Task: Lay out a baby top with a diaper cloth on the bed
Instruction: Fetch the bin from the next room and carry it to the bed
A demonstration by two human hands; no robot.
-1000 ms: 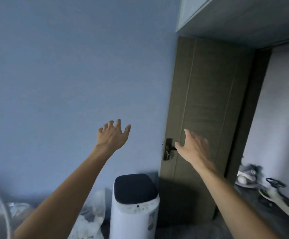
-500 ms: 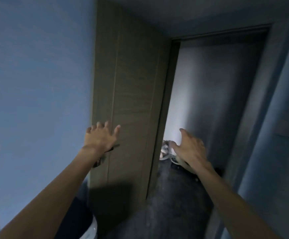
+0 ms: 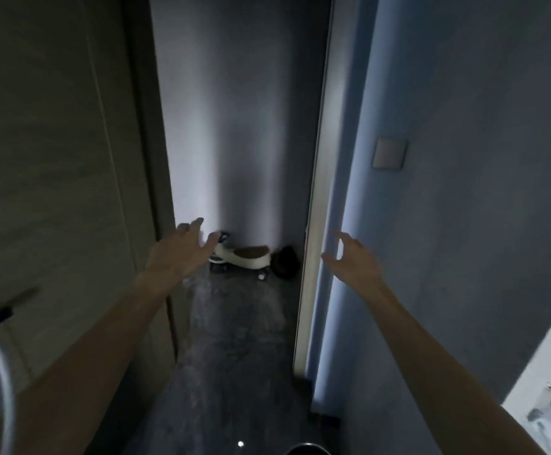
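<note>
Neither the baby top, the diaper cloth nor the bed appears in the head view. Both arms reach forward toward an open doorway in a dim room. My left hand is held out with fingers spread and holds nothing. My right hand hovers beside the pale door frame, fingers apart and empty.
A brown wooden door stands open at left, its dark handle low down. A white ride-on toy and a dark round object lie on the dark hallway floor. A wall switch sits on the blue wall at right.
The view has swung right, from the blue wall and white appliance to the open doorway. Both hands stayed raised and empty, now framing the hallway.
</note>
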